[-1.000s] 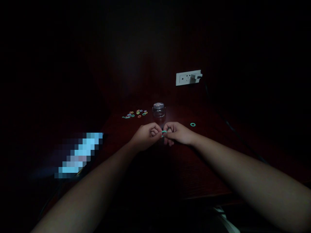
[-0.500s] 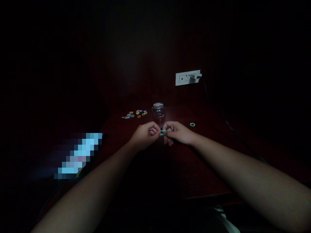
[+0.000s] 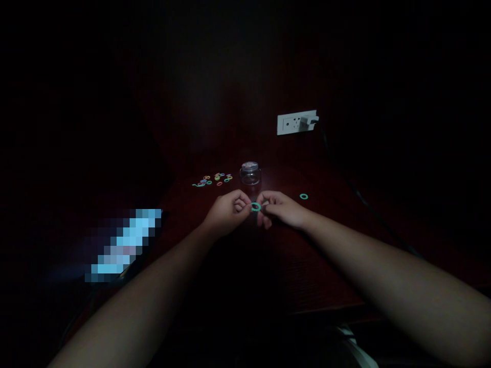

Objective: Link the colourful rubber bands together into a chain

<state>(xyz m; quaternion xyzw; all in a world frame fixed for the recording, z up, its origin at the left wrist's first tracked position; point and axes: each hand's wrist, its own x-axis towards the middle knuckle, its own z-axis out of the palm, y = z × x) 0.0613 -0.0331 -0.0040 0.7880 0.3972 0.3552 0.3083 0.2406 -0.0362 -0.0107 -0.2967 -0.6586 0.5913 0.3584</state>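
Note:
A small green hair tie (image 3: 255, 206) is pinched between my two hands over the dark red table. My left hand (image 3: 231, 212) grips its left side between thumb and forefinger, the other fingers curled. On its right side, my right hand (image 3: 279, 208) pinches it in the same way. The tie shows as a round ring with an open middle. Just behind my hands stands a clear jar (image 3: 250, 176) with a patterned lid on. A second green hair tie (image 3: 304, 196) lies flat on the table to the right of my right hand.
Several coloured hair ties (image 3: 217, 178) lie scattered left of the jar. At the left edge glows a blurred-out screen (image 3: 128, 243). A white wall socket (image 3: 296, 122) holds a plug, and its dark cable runs down the right side. The surroundings are very dark.
The green hair tie between my hands has turned from a narrow, flattened shape to an open ring facing me. Both hands have risen very slightly.

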